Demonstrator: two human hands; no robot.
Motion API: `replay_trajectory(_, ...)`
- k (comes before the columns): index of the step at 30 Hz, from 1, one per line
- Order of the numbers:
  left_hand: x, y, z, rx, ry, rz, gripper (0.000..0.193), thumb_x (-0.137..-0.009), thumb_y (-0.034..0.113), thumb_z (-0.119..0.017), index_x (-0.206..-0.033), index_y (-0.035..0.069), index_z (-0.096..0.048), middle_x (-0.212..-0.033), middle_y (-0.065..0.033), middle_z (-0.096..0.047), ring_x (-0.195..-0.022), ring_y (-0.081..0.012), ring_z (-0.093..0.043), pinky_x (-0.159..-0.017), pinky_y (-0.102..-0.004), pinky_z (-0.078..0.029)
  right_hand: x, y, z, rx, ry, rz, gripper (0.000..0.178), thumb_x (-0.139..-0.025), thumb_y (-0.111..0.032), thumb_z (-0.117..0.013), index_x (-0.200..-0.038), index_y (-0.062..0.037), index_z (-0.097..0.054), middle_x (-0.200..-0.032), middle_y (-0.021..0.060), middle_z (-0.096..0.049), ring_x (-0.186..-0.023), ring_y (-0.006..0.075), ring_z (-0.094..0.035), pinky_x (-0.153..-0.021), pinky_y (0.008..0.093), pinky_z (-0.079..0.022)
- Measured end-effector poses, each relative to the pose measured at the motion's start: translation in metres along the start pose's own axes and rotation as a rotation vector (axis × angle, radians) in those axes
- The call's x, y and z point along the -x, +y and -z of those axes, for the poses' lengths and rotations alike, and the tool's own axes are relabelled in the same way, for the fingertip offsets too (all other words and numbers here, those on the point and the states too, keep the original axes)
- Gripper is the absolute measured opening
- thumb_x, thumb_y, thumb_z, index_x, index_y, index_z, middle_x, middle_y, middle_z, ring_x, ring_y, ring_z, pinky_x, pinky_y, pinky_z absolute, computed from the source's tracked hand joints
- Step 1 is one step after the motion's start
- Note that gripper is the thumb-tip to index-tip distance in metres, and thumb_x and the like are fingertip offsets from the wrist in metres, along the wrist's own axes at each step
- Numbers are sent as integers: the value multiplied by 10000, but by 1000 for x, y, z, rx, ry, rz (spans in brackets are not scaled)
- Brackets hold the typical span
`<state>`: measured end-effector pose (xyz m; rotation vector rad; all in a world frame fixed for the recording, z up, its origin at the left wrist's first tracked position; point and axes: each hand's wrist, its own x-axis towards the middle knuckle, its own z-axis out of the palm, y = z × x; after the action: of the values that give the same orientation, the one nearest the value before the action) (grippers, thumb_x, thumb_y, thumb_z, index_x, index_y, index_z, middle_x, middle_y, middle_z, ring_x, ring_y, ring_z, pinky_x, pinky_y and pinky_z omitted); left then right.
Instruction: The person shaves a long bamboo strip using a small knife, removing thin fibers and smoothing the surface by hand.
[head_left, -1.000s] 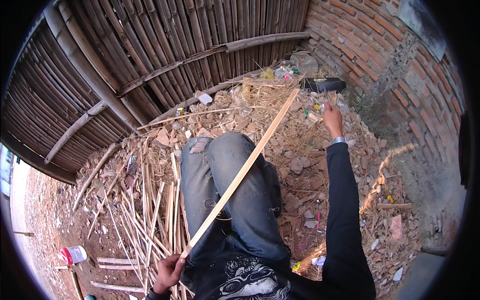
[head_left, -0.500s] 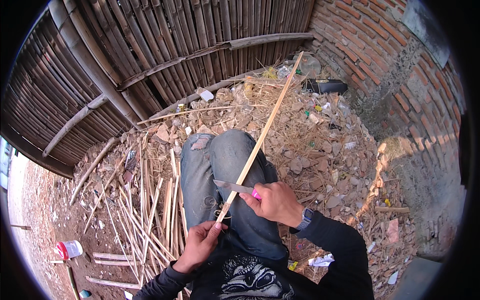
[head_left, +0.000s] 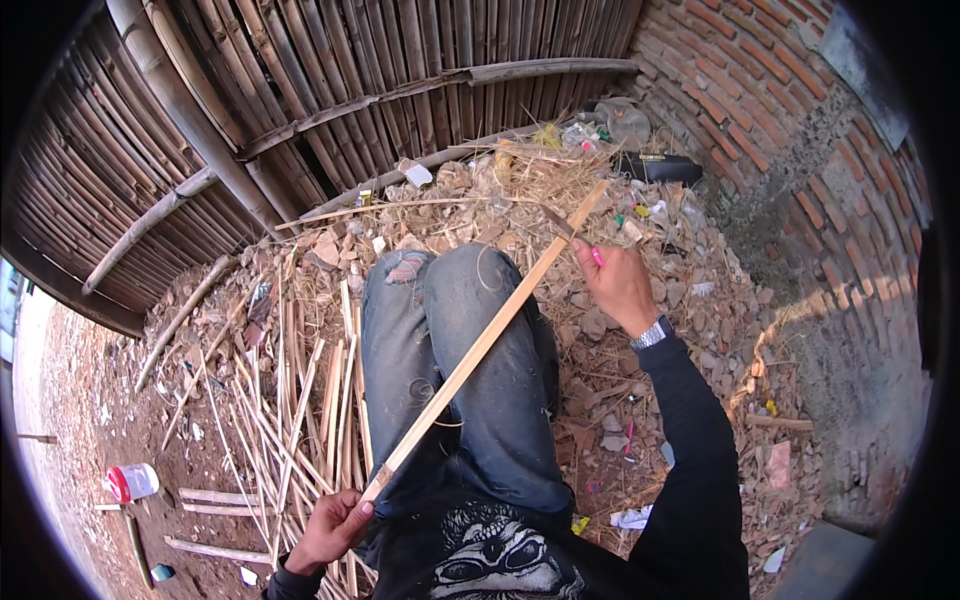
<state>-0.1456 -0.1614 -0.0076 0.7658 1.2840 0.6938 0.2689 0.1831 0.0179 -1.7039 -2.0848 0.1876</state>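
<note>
A long, pale bamboo strip point(head_left: 478, 350) slants across my jeans-covered thighs, from lower left to upper right. My left hand point(head_left: 333, 527) pinches its near end beside my left hip. Out past my right knee, my right hand point(head_left: 618, 287) grips a knife point(head_left: 560, 225) by its pink handle, mostly covered by the fingers. The blade lies across the strip near its far end. A thin curled shaving point(head_left: 486, 268) stands on my right knee, and another curl point(head_left: 421, 389) rests on my jeans.
Several split bamboo strips point(head_left: 290, 430) lie piled left of my legs. A white tub with a red lid point(head_left: 132, 483) is at the far left. Rubble and straw cover the ground before a bamboo fence point(head_left: 400, 60) and a brick wall point(head_left: 770, 110). A black case point(head_left: 657, 168) lies by the corner.
My right hand has moved up and away with the knife, along the strip toward its far end. My left hand has drawn the near end down and left.
</note>
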Motion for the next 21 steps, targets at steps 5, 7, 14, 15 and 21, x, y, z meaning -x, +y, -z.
replay_trajectory(5,19,-23,46,2,-63,89,342,-1079,261,-619,-815,48,-576,-605,56,-478,-503,-37,-400,-468,-241,-293,-73,168,12,88,305,-317,743,-1067,-560,-437,-786,70,-713,-738,335,-652,-786,515,-663,-768,568,-506)
replay_trajectory(7,23,-37,58,-1,-58,10,354,-1084,260,-602,-805,43,-574,-582,52,-452,-474,-46,-375,-449,-252,-267,-72,252,37,159,412,-467,754,-1070,-562,-413,-800,73,-716,-777,349,-653,-836,519,-669,-812,571,-494)
replay_trajectory(14,-31,-1,-21,-324,183,-151,350,-1061,286,-648,-855,4,-630,-639,56,-509,-592,-37,-421,-529,-249,-332,-52,159,28,-78,526,-384,736,-1051,-578,-461,-788,73,-683,-680,302,-618,-694,466,-619,-730,528,-481)
replay_trajectory(15,-42,3,-26,-386,191,-190,340,-1062,283,-644,-870,2,-638,-636,52,-508,-586,-42,-419,-526,-253,-333,-44,145,23,-27,531,-269,723,-1048,-573,-475,-789,74,-665,-646,282,-597,-659,449,-597,-711,519,-474)
replay_trajectory(21,-87,51,-73,-333,76,-258,278,-1084,255,-599,-1026,-9,-663,-673,25,-543,-607,-64,-476,-565,-266,-404,16,77,52,-174,301,-418,623,-1062,-480,-515,-763,56,-619,-644,225,-570,-606,377,-585,-627,469,-451)
